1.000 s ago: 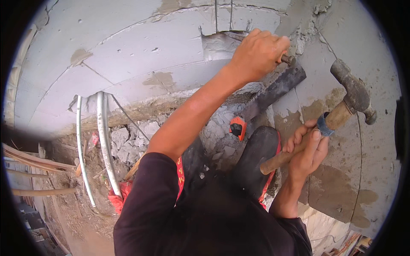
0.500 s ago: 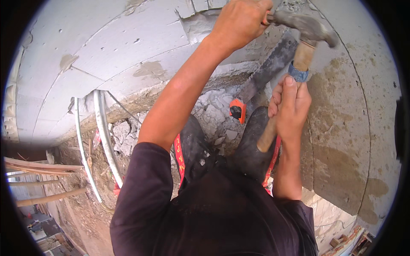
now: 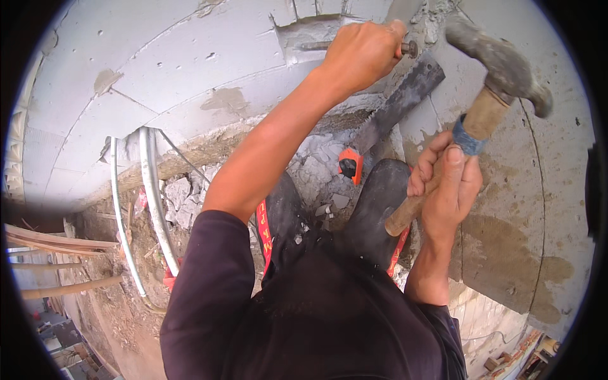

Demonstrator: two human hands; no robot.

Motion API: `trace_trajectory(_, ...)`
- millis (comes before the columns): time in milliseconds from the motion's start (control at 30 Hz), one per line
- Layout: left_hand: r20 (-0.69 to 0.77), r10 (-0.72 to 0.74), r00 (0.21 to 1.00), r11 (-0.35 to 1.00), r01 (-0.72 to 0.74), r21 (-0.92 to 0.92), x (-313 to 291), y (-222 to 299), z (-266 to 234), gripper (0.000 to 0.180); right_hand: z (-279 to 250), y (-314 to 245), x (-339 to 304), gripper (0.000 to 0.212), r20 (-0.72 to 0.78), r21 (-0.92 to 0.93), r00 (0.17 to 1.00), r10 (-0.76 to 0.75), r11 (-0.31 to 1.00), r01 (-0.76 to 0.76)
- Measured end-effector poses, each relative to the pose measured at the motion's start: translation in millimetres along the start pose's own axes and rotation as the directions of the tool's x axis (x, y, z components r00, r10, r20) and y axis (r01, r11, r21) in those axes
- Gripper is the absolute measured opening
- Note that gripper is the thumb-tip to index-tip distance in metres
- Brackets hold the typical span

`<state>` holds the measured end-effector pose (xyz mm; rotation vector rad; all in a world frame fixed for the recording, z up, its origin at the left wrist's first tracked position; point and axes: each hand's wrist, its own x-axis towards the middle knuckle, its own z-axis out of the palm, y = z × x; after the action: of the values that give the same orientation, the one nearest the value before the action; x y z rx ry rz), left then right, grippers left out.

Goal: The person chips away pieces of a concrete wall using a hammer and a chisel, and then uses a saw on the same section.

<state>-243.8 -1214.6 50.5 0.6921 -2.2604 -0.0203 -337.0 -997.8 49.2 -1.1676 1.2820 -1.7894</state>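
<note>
My left hand [image 3: 369,53] is closed round a metal chisel [image 3: 315,46]. The chisel's tip lies in a rectangular recess [image 3: 297,31] cut in the pale block wall, and its struck end sticks out on the right of my fist. My right hand [image 3: 446,183] grips the wooden handle of a claw hammer [image 3: 500,66], which has blue tape wrapped below its head. The hammer head is lifted clear of the chisel, to its right. A handsaw [image 3: 402,98] with an orange and black handle leans in the corner between my hands.
Broken white rubble [image 3: 316,168] lies at the wall's foot near my knees. Pale conduits [image 3: 155,196] rise from a hole at left. Wooden poles [image 3: 69,288] are at far left. A grey, stained wall [image 3: 506,209] stands close on the right.
The hammer has swung away from the chisel's struck end, to the right, with my right hand. My left hand has dropped slightly, and the chisel now shows on both sides of it.
</note>
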Motion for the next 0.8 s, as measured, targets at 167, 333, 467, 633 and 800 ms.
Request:
trace_trajectory(167,0.04,0.218,0.975,0.974,-0.22,0.049,-7.3,-25.3,-14.2,0.015,7.8,-2.5,-0.8,0.034,-0.061,0.051,0.997,-0.051,0.997,0.054)
trace_trajectory(333,0.071,0.313,0.947,0.949,-0.315,0.02,-6.0,-32.5,-18.9,0.016,4.6,10.2,-15.7,0.036,-0.086,0.029,0.995,-0.045,0.998,0.048)
trace_trajectory(467,0.111,0.265,0.958,0.964,-0.264,-0.03,-3.3,-36.8,-18.4,0.016,2.9,22.7,-25.4,0.04,-0.117,0.074,0.99,-0.079,0.993,0.088)
trace_trajectory(633,-0.007,0.386,0.923,0.921,-0.386,-0.052,-8.2,-44.8,-21.1,0.017,13.2,35.3,-32.1,0.054,-0.2,0.206,0.951,-0.235,0.939,0.275)
trace_trajectory(800,-0.079,0.359,0.93,0.931,-0.363,-0.039,-4.0,-36.3,-26.7,0.016,30.9,68.8,-11.6,0.041,-0.165,0.062,0.969,-0.185,0.978,0.197)
